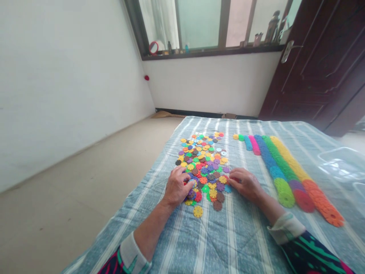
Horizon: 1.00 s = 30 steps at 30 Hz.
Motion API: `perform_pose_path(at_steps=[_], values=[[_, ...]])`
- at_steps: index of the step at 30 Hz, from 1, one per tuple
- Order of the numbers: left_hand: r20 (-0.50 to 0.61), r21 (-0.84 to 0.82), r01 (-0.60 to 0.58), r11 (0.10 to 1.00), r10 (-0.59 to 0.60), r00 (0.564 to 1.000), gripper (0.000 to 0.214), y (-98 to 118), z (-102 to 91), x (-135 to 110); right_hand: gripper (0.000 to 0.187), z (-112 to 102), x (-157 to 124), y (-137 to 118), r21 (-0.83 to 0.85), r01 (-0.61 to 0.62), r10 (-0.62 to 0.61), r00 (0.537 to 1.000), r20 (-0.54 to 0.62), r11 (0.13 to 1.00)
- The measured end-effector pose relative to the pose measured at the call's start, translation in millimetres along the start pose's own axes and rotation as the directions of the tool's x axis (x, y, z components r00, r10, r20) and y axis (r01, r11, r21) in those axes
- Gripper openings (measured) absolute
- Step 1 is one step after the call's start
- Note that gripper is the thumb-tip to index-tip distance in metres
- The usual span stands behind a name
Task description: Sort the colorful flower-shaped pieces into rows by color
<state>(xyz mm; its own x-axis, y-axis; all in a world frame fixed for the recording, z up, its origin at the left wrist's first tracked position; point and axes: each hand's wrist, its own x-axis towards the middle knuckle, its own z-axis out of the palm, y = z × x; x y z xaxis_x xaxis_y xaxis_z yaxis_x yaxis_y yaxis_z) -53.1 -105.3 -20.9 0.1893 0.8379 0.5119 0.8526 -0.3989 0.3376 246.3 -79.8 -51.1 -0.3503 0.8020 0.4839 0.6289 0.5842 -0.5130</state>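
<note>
A spread-out pile of notched plastic discs in many colours lies on the striped cloth. At the pile's left edge, my left hand rests with its fingers curved over the discs and its thumb apart from them. My right hand is at the opposite edge, loosely bent, its fingertips beside a red and a blue disc. No disc is plainly gripped in either hand. One yellow disc lies at the pile's near end.
Right of the pile, overlapping rows of discs are grouped by colour, including a yellow row, an orange row and a lime group. A clear plastic container stands at the far right. Behind are a wall, a windowsill and a door.
</note>
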Motion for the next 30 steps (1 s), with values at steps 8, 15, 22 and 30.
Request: perform_pose_path(at_steps=[8, 15, 22, 30], values=[[-0.044, -0.108, 0.049, 0.993, -0.054, 0.998, 0.013, -3, 0.1, 1, 0.019, 3, 0, 4, 0.01, -0.009, 0.009, 1.0, 0.005, 1.0], [-0.108, -0.11, 0.053, 0.992, -0.065, 0.992, 0.016, -4, -1.4, 3, 0.018, 2, 4, -1, 0.013, -0.022, 0.022, 1.0, -0.008, 1.0], [-0.15, -0.191, 0.112, 0.975, -0.141, 0.979, 0.021, -8, 0.0, 6, 0.019, 3, 8, -4, -0.016, -0.028, 0.027, 0.999, -0.033, 0.999], [-0.135, -0.268, 0.208, 0.941, -0.251, 0.959, 0.024, -1, -4.6, 9, 0.02, 0, 10, -10, -0.027, -0.046, 0.045, 0.998, -0.046, 0.999]])
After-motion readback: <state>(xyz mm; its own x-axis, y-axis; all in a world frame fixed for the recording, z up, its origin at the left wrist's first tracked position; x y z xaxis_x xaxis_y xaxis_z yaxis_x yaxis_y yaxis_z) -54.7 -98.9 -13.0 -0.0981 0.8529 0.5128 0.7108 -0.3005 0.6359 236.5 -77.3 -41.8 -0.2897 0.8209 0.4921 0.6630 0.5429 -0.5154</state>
